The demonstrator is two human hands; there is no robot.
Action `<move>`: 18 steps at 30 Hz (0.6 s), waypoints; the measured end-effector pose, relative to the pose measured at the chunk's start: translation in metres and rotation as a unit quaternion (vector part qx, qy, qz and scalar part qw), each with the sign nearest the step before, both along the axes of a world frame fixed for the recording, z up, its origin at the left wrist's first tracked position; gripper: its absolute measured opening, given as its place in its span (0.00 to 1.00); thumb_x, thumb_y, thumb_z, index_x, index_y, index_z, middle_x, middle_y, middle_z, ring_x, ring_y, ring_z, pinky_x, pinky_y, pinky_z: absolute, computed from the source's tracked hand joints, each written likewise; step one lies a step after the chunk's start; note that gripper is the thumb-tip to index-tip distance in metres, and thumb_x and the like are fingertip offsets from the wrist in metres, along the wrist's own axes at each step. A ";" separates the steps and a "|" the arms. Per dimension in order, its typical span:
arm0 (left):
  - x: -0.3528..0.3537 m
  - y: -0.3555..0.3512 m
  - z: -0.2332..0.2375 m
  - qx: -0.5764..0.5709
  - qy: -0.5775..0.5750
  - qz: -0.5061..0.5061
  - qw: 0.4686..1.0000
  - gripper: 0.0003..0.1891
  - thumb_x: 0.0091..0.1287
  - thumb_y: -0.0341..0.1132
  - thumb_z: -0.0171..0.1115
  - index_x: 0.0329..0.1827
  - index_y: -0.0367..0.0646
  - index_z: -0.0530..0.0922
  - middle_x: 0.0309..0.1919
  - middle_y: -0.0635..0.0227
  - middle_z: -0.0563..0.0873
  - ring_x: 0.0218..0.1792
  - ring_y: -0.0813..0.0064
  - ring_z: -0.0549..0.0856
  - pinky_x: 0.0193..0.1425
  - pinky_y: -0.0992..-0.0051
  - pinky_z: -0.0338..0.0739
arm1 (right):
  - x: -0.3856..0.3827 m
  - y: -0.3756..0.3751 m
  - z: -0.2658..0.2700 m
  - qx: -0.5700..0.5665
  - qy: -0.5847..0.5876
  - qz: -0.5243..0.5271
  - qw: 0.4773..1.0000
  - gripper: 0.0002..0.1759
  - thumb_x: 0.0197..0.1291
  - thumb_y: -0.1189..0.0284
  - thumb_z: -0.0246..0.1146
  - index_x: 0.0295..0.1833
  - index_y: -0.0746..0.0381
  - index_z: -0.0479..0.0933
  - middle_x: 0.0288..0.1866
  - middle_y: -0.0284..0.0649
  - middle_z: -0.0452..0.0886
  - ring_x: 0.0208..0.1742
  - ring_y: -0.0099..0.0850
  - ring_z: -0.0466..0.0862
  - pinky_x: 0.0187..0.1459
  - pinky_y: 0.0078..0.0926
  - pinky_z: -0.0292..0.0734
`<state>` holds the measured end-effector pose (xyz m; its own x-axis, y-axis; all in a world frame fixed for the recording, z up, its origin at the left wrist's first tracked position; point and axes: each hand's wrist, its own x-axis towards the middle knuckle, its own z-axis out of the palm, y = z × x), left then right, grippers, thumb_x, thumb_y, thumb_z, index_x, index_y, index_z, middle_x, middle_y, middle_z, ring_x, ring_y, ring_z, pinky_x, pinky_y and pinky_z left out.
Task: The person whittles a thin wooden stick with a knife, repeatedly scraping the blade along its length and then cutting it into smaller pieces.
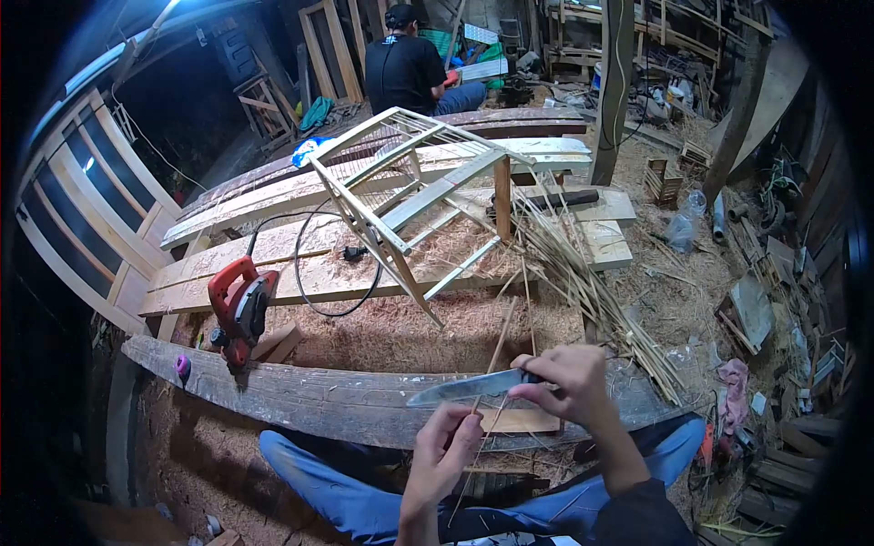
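Observation:
My right hand (574, 384) is closed round the handle of a knife (462, 389), its broad blade pointing left above the plank bench. Just below the blade, my left hand (442, 458) pinches a thin wooden strip (496, 346) between thumb and fingers. The strip slants up and away past the blade, which overlaps it in this view. A short pale board (519, 420) lies on the weathered plank (337, 396) behind my hands. To the right, a bundle of similar thin strips (583, 282) leans across the planks.
A slatted wooden frame (437, 196) stands on pale boards ahead. A red electric planer (241, 305) with a black cable (314, 314) rests at the left, near a purple roll (183, 365). Wood shavings (401, 346) cover the ground. Another person (401, 73) sits at the back.

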<state>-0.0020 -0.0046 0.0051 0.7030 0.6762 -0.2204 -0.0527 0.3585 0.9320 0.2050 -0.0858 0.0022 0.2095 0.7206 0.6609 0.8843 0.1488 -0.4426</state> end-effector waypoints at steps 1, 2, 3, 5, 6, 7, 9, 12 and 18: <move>-0.001 0.001 0.002 0.047 0.018 -0.010 0.999 0.08 0.79 0.33 0.58 0.52 0.37 0.77 0.35 0.73 0.81 0.34 0.89 0.76 0.36 0.85 0.70 | 0.003 -0.002 0.004 -0.006 0.005 -0.003 1.000 0.19 0.51 0.54 0.77 0.36 0.59 0.88 0.25 0.34 0.86 0.24 0.30 0.84 0.26 0.27 0.75; -0.001 0.002 0.003 0.093 0.036 -0.019 0.995 0.08 0.79 0.32 0.58 0.52 0.36 0.77 0.35 0.73 0.82 0.34 0.89 0.76 0.38 0.84 0.71 | 0.004 -0.003 0.007 -0.011 0.009 -0.006 1.000 0.19 0.51 0.54 0.77 0.36 0.59 0.88 0.24 0.33 0.85 0.23 0.30 0.83 0.25 0.28 0.72; -0.002 0.002 0.002 0.094 0.036 -0.020 0.995 0.08 0.79 0.32 0.58 0.52 0.36 0.77 0.35 0.73 0.82 0.34 0.89 0.76 0.38 0.84 0.71 | 0.002 -0.004 0.009 -0.014 0.001 -0.011 1.000 0.20 0.50 0.52 0.77 0.37 0.58 0.88 0.22 0.33 0.82 0.21 0.31 0.81 0.25 0.29 0.70; -0.005 0.004 0.001 0.119 0.052 -0.029 0.991 0.08 0.79 0.34 0.59 0.50 0.39 0.76 0.34 0.76 0.80 0.35 0.89 0.75 0.36 0.86 0.70 | 0.006 -0.003 0.003 -0.008 -0.023 -0.019 1.000 0.20 0.51 0.51 0.76 0.37 0.56 0.87 0.20 0.31 0.79 0.21 0.30 0.79 0.24 0.29 0.69; -0.009 0.005 0.001 0.120 0.053 -0.030 0.991 0.08 0.79 0.34 0.59 0.50 0.39 0.76 0.34 0.76 0.80 0.35 0.89 0.75 0.36 0.86 0.70 | 0.008 -0.003 0.000 -0.004 -0.046 -0.024 0.999 0.20 0.52 0.49 0.75 0.38 0.55 0.87 0.19 0.30 0.77 0.20 0.29 0.77 0.24 0.29 0.67; -0.011 0.008 0.002 0.111 0.054 -0.023 0.992 0.07 0.79 0.34 0.59 0.50 0.39 0.76 0.34 0.76 0.80 0.35 0.89 0.75 0.36 0.86 0.70 | 0.010 -0.003 -0.001 -0.002 -0.046 -0.025 0.999 0.20 0.52 0.49 0.75 0.38 0.55 0.87 0.19 0.30 0.77 0.20 0.29 0.77 0.24 0.29 0.67; -0.011 0.010 0.004 0.104 0.055 -0.019 0.993 0.07 0.79 0.34 0.59 0.50 0.39 0.76 0.35 0.76 0.80 0.35 0.89 0.75 0.37 0.85 0.70 | 0.013 -0.003 -0.001 -0.003 -0.021 -0.027 0.999 0.21 0.51 0.50 0.75 0.36 0.57 0.87 0.18 0.33 0.76 0.19 0.34 0.77 0.24 0.33 0.67; -0.008 0.010 0.010 0.094 0.035 -0.004 0.995 0.08 0.79 0.31 0.57 0.52 0.35 0.77 0.34 0.74 0.82 0.34 0.88 0.76 0.36 0.84 0.70 | 0.020 -0.007 0.000 -0.015 -0.076 -0.059 0.995 0.19 0.54 0.51 0.75 0.36 0.56 0.87 0.20 0.34 0.78 0.21 0.34 0.79 0.24 0.31 0.68; -0.048 0.032 0.024 0.078 0.047 0.096 0.991 0.06 0.78 0.32 0.58 0.46 0.38 0.78 0.27 0.77 0.76 0.26 0.92 0.69 0.24 0.86 0.60 | 0.087 -0.036 0.004 0.047 -0.052 -0.319 0.945 0.20 0.67 0.50 0.65 0.41 0.56 0.86 0.29 0.41 0.86 0.25 0.37 0.84 0.26 0.33 0.73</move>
